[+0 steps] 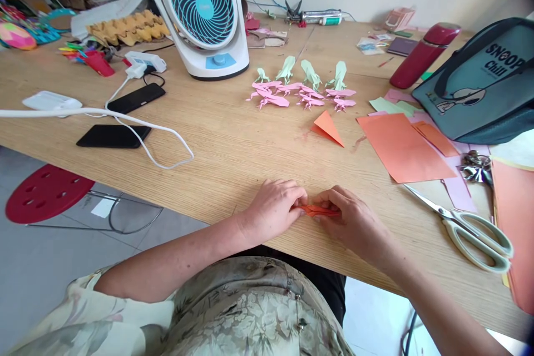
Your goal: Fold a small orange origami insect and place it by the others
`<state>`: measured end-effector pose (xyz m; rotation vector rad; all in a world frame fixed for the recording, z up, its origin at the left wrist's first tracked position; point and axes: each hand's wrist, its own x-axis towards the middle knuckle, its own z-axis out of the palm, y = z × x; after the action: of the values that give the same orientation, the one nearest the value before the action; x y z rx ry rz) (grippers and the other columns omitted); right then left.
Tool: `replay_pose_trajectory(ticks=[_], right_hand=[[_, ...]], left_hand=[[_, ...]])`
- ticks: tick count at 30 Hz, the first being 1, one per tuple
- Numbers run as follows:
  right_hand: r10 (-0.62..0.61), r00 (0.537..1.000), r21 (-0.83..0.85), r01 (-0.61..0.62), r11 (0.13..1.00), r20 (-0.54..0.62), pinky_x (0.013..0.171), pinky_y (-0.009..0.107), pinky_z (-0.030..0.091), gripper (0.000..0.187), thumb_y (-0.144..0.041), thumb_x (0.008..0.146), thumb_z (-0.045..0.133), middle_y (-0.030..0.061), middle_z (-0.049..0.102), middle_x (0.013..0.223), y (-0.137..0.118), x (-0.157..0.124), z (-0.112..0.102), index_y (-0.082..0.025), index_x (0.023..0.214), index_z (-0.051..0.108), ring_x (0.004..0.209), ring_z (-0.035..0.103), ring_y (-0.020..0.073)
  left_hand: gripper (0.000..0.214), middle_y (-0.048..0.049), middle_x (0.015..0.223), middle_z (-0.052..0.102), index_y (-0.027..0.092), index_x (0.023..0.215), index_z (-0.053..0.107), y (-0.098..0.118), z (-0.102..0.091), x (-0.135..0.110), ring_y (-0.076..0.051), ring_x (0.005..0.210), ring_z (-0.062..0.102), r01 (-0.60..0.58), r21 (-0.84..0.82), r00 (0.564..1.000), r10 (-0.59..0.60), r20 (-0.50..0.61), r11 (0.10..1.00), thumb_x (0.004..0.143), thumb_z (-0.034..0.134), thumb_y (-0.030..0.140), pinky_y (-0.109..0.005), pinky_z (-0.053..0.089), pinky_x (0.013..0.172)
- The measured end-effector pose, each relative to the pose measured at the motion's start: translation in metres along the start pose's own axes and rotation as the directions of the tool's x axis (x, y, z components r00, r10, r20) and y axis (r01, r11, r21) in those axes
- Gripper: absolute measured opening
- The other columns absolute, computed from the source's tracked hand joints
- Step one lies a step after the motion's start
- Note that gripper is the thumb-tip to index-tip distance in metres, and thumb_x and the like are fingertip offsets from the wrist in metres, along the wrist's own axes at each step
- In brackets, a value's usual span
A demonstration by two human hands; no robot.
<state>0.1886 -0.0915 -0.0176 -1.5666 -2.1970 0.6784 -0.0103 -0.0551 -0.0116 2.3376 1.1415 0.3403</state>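
Between my two hands, just above the table's near edge, is a small folded piece of orange paper (316, 210). My left hand (278, 206) pinches its left end, fingers closed. On the other end, my right hand (346, 217) grips it between thumb and fingers, which cover part of it. Beyond my hands lies a folded orange paper triangle (329, 128). Farther back stand several pink origami figures (271, 97) and several pale green ones (309, 73). A flat orange sheet (406, 147) rests to the right, near the open scissors (463, 228).
A white fan (221, 64) stands at the back. Two black phones (112, 136) and a white cable (167, 129) are on the left. At the right are a red flask (425, 55), a teal bag (475, 89) and more paper (515, 233). A red stool (50, 192) sits below.
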Motion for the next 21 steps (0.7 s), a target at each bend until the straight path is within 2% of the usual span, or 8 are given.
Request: replay_pose_trajectory(ticks=[3, 6, 9, 11, 13, 15, 17, 21], right_hand=[[0.021, 0.998, -0.021, -0.02, 1.0, 0.051, 0.069, 0.031, 0.044, 0.014, -0.008, 0.077, 0.061, 0.0032, 0.06, 0.085, -0.002, 0.003, -0.002, -0.021, 0.08, 0.059, 0.079, 0.057, 0.0194], [0.038, 0.996, 0.04, -0.042, 0.998, 0.081, 0.065, 0.03, 0.042, 0.013, -0.008, 0.078, 0.058, 0.0017, 0.061, 0.083, -0.002, 0.003, -0.006, -0.022, 0.08, 0.058, 0.075, 0.056, 0.0172], [0.062, 0.99, 0.164, -0.083, 0.983, 0.127, 0.063, 0.029, 0.041, 0.01, -0.014, 0.083, 0.058, -0.0001, 0.064, 0.081, -0.001, 0.008, -0.012, -0.023, 0.084, 0.062, 0.069, 0.055, 0.0155], [0.05, 0.99, 0.317, -0.089, 0.944, 0.131, 0.065, 0.03, 0.043, 0.006, -0.019, 0.084, 0.061, -0.0001, 0.067, 0.082, 0.001, 0.016, -0.016, -0.024, 0.088, 0.063, 0.071, 0.057, 0.0157], [0.03, 0.99, 0.561, -0.102, 0.822, 0.137, 0.07, 0.032, 0.046, 0.012, -0.026, 0.085, 0.065, 0.0012, 0.069, 0.083, 0.004, 0.027, -0.019, -0.024, 0.096, 0.063, 0.075, 0.061, 0.017], [0.016, 0.987, 0.777, -0.133, 0.616, 0.157, 0.075, 0.033, 0.049, 0.024, -0.032, 0.083, 0.071, 0.0018, 0.07, 0.084, 0.006, 0.038, -0.021, -0.023, 0.103, 0.061, 0.078, 0.064, 0.0177], [0.008, 0.986, 0.878, -0.15, 0.455, 0.165, 0.076, 0.031, 0.049, 0.026, -0.035, 0.082, 0.074, 0.0011, 0.068, 0.084, 0.006, 0.046, -0.021, -0.023, 0.102, 0.063, 0.078, 0.064, 0.0157], [0.018, 0.984, 0.916, -0.17, 0.364, 0.175, 0.075, 0.028, 0.047, 0.018, -0.036, 0.082, 0.075, 0.0006, 0.066, 0.081, 0.004, 0.052, -0.018, -0.02, 0.087, 0.068, 0.075, 0.06, 0.0126]], left_hand=[[0.006, -0.0002, 0.087, 0.064, 0.018, 0.084, 0.064, 0.0, 0.001, 0.001, -0.017, 0.085, 0.059, -0.028, -0.011, 1.0, 0.028, -0.008, 1.0, 0.083, 0.069, 0.014, -0.029, 0.038, 0.074], [0.009, 0.0016, 0.082, 0.063, 0.017, 0.083, 0.062, -0.001, 0.003, 0.002, -0.014, 0.078, 0.057, -0.063, -0.107, 0.998, 0.061, -0.017, 0.992, 0.082, 0.065, 0.009, -0.027, 0.038, 0.072], [0.011, 0.0036, 0.074, 0.062, 0.017, 0.085, 0.063, -0.002, 0.003, 0.004, -0.011, 0.068, 0.055, -0.007, -0.25, 1.0, 0.011, 0.017, 0.968, 0.079, 0.065, 0.007, -0.024, 0.037, 0.067], [0.004, 0.0039, 0.068, 0.058, 0.017, 0.081, 0.064, -0.003, 0.0, 0.007, -0.011, 0.063, 0.052, 0.064, -0.366, 0.997, -0.047, 0.054, 0.928, 0.08, 0.067, 0.014, -0.023, 0.035, 0.061], [0.013, 0.0038, 0.064, 0.055, 0.016, 0.073, 0.062, -0.004, -0.005, 0.01, -0.01, 0.06, 0.049, 0.135, -0.527, 0.99, -0.092, 0.106, 0.839, 0.081, 0.068, 0.023, -0.023, 0.034, 0.057], [0.019, 0.0034, 0.064, 0.055, 0.015, 0.071, 0.061, -0.005, -0.012, 0.012, -0.009, 0.059, 0.049, 0.2, -0.682, 0.979, -0.121, 0.163, 0.703, 0.081, 0.068, 0.029, -0.022, 0.036, 0.056], [0.019, 0.0028, 0.066, 0.056, 0.014, 0.072, 0.061, -0.005, -0.019, 0.013, -0.009, 0.06, 0.049, 0.245, -0.77, 0.97, -0.146, 0.197, 0.59, 0.079, 0.069, 0.029, -0.022, 0.038, 0.058], [0.019, 0.0032, 0.066, 0.055, 0.013, 0.071, 0.061, -0.003, -0.025, 0.014, -0.008, 0.061, 0.048, 0.273, -0.82, 0.96, -0.191, 0.203, 0.503, 0.075, 0.071, 0.029, -0.022, 0.037, 0.06]])
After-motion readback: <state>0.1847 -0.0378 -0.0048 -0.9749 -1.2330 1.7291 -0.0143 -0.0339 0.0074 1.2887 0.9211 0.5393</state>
